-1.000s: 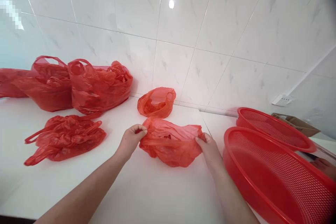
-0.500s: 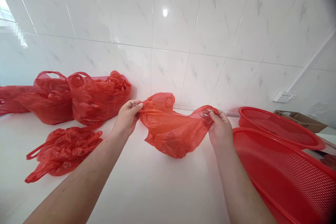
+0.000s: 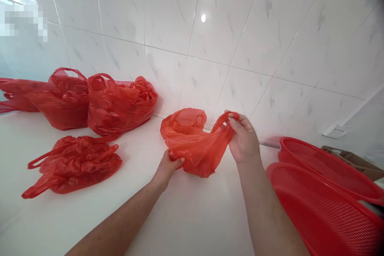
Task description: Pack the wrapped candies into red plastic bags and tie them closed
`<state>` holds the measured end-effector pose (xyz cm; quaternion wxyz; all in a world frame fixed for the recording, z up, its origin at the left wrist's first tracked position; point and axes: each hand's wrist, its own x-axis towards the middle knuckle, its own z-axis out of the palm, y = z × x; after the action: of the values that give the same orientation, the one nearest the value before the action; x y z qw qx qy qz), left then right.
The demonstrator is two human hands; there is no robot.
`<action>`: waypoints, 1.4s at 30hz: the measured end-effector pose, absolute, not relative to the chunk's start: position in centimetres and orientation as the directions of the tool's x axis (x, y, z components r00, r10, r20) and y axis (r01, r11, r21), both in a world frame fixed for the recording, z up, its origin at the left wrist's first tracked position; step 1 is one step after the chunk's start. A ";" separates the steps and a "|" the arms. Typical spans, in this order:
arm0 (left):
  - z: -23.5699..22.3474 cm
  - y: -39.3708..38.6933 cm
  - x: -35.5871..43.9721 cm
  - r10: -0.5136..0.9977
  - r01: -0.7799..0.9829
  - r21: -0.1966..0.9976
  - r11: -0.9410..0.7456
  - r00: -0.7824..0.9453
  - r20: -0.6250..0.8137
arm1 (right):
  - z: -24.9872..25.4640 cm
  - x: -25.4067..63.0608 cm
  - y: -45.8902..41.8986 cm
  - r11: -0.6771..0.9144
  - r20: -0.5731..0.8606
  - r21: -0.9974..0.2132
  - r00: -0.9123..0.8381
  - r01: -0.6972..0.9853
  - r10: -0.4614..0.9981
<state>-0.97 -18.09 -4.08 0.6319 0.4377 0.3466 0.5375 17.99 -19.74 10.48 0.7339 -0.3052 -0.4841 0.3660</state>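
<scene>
A thin red plastic bag (image 3: 198, 146) hangs between my two hands over the white table. My left hand (image 3: 168, 166) is closed on its lower left part, thumb on top and the fingers mostly hidden behind the film. Higher up, my right hand (image 3: 244, 136) pinches one handle loop of the same bag. The other handle loop stands up at the bag's back, held by neither hand. To the left of my left hand lies a crumpled heap of red plastic bags (image 3: 81, 164).
Full red bags (image 3: 120, 106) stand along the tiled wall at the left. Red mesh baskets (image 3: 318, 204) take up the right side, with a cardboard box (image 3: 357, 162) behind them. A white socket (image 3: 334, 131) is fixed to the wall.
My left hand has moved from the bag's upper left corner down to its lower left side. The right hand keeps its handle. The view has shifted and tilted slightly.
</scene>
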 end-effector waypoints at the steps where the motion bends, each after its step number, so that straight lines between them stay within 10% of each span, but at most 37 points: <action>1: -4.0 -18.1 -0.9 0.975 -0.383 0.922 0.058 0.222 0.031 | 10.7 18.1 -19.7 0.574 0.518 -0.783 0.259 -0.240 0.815; 14: -4.8 -17.4 -2.0 0.859 -0.512 0.833 0.208 0.503 0.095 | -0.7 22.5 -20.1 0.318 0.308 -0.948 0.253 -0.001 0.917; 27: -5.5 -14.8 1.1 0.890 -0.600 0.713 0.361 0.450 -0.072 | -5.6 21.5 -18.4 0.029 -0.005 -0.910 0.081 -0.414 0.997; 34: -5.4 -13.9 -1.0 0.962 -0.619 0.768 0.164 0.273 0.014 | -6.9 22.7 -18.1 -0.006 -0.082 -0.792 0.097 -0.610 0.992; 39: -4.6 -14.4 -1.3 0.934 -0.187 0.941 -0.283 -0.278 0.225 | -7.3 22.0 -18.1 0.013 -0.061 -0.797 0.101 -0.604 0.993; 42: -3.1 -14.9 -1.7 0.783 0.274 0.793 -0.543 -0.174 0.597 | -7.3 22.0 -18.1 0.027 -0.052 -0.795 0.112 -0.606 0.992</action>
<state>-1.71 -14.95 -3.11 0.2014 0.6104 0.4333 0.6318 21.97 -18.09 -7.32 0.6602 -0.3468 -0.2785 0.6052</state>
